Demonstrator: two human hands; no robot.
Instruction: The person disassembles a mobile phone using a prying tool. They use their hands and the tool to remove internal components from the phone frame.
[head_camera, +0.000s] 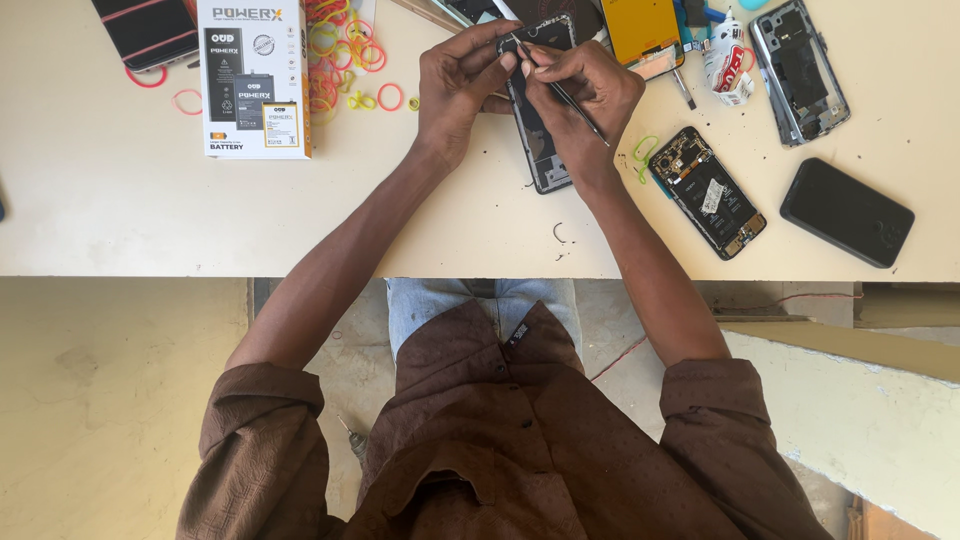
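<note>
An opened dark phone (542, 150) lies on the cream table (120, 210) with its back off. My left hand (460, 85) rests on the phone's left side and steadies it with thumb and forefinger near its top. My right hand (585, 95) pinches a thin metal tool (562, 95), like tweezers, with its tip at the phone's upper part. Both hands partly hide the phone's top half.
A white battery box (252, 80) and several coloured rubber bands (340, 50) lie to the left. Right of my hands are another opened phone (708, 192), a black phone (846, 212), a grey phone frame (798, 72), a yellow battery (642, 30) and a small bottle (726, 60).
</note>
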